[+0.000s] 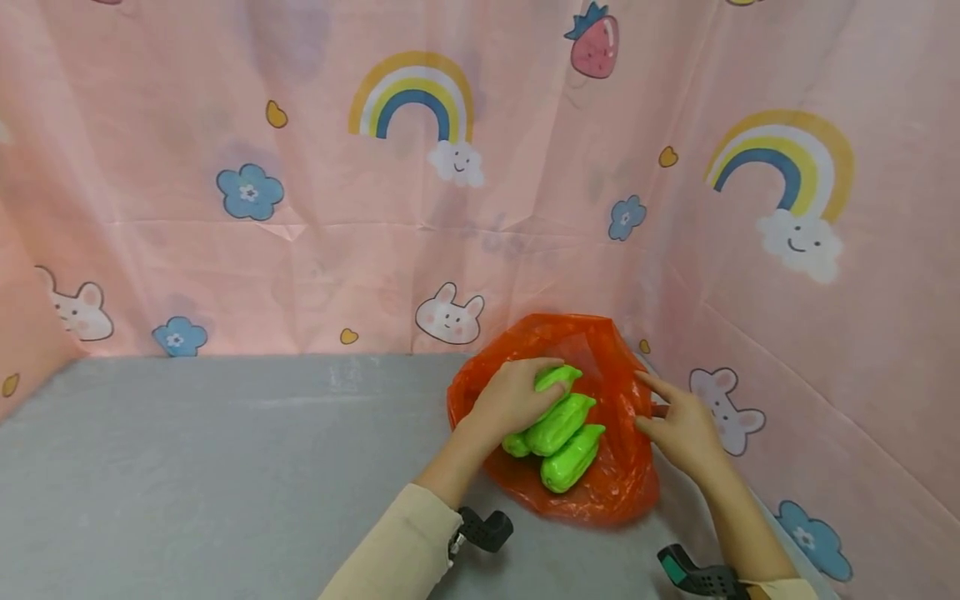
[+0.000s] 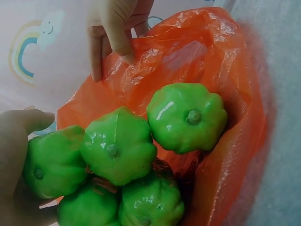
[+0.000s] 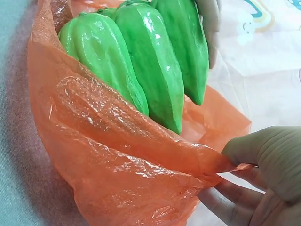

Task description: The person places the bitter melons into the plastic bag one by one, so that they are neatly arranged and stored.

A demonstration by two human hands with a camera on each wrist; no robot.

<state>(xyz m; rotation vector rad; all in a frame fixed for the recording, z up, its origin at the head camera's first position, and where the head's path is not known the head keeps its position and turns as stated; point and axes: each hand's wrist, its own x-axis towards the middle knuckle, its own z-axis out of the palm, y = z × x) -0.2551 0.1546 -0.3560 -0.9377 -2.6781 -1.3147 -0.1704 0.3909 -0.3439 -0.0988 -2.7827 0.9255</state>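
An orange-red plastic bag (image 1: pixel 630 467) lies with its mouth wide, and several glossy green ribbed vegetables (image 1: pixel 561 425) with pointed tips are stacked in it. My left hand (image 1: pixel 516 396) reaches over the bag and grips the farthest green vegetable (image 1: pixel 558 377), thumb on one side and fingers on the other. That vegetable (image 2: pixel 54 162) sits at the left end of the heap in the left wrist view, beside its neighbours. At the bag's right side, my right hand (image 1: pixel 684 429) pinches the rim between thumb and fingers, as the right wrist view shows with the gathered plastic (image 3: pixel 207 172).
The bag rests on a grey tabletop (image 1: pixel 225 467), near its back right corner. Pink patterned cloth (image 1: pixel 315 192) hangs behind and along the right side, close to the right forearm. Dark devices (image 1: pixel 487 530) are strapped to both wrists.
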